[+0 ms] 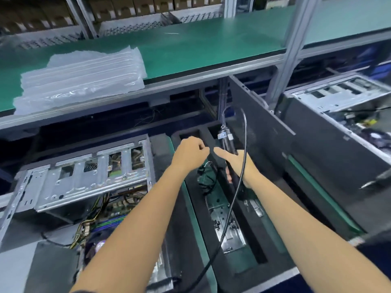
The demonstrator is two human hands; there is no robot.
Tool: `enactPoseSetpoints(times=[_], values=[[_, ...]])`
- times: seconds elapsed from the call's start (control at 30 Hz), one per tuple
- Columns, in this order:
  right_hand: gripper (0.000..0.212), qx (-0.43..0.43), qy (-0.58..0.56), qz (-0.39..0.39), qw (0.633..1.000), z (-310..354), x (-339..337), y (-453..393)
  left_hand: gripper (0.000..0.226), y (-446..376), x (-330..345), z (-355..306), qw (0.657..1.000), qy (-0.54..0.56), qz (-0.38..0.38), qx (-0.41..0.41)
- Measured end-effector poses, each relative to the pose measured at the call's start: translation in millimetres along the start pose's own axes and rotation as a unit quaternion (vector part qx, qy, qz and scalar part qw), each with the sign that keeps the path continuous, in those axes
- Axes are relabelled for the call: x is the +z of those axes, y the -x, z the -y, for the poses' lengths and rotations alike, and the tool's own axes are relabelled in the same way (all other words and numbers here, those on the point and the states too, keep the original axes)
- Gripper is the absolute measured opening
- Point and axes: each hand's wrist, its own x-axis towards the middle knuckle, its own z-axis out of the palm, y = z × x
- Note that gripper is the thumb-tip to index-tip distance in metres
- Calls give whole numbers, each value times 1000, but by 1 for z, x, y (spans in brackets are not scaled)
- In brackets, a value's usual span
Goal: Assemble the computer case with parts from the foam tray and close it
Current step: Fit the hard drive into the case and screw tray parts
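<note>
A person's right hand [237, 163] grips a corded electric screwdriver [227, 144] above the black foam tray [186, 208], while the left hand [190, 153] has its fingers pinched together, seemingly on a small screw; the likely next move is seating it on the bit. One open computer case [84, 178] lies to the left, a second case [338, 98] far right
</note>
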Motion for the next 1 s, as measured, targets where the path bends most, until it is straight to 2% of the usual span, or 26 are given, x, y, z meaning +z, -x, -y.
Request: enactPoseSetpoints(times=[0.07, 0.17, 0.23, 0.3, 0.33, 0.43, 0.53, 0.63, 0.73, 0.8, 0.83, 0.87, 0.9, 1.0], values=[[64, 34, -30, 6, 999, -13, 1, 0, 23, -4, 16, 2, 999, -22, 18, -34], [73, 72, -47, 32, 996, -26, 11, -2, 14, -7, 29, 7, 996, -26, 3, -84], [80, 93, -43, 44, 994, -28, 26, -6, 17, -6, 29, 10, 993, -13, -35, -116], [72, 126, -53, 52, 989, -31, 45, -8, 19, -6, 21, 13, 986, 0, -107, -130], [67, 144, -59, 63, 986, -32, 55, -8, 17, -6, 15, 15, 982, 9, -141, -128], [83, 190, -45, 109, 975, -39, 90, -10, 7, -7, -4, 21, 974, 20, -200, -101], [86, 205, 16, 118, 971, -45, 125, -14, 19, -1, -14, 27, 976, -18, -213, -44], [64, 158, 167, 107, 967, -53, 148, -12, 29, 5, -14, 37, 980, -120, -152, 42], [28, 72, 276, 119, 951, -59, 156, -6, 19, 6, -5, 45, 975, -206, 0, 83], [29, 33, 300, 117, 946, -63, 157, 2, 22, 6, 3, 49, 968, -216, 111, 61], [26, 26, 293, 109, 949, -65, 158, 4, 25, 5, 7, 52, 963, -226, 136, 47], [20, 23, 295, 100, 950, -68, 158, 6, 24, 3, 10, 53, 961, -235, 142, 36], [22, 16, 326, 85, 941, -69, 158, 6, 22, 0, 13, 55, 962, -233, 138, 25], [41, 7, 430, 101, 897, -65, 150, 1, 18, -7, 21, 56, 971, -188, 144, -14]])
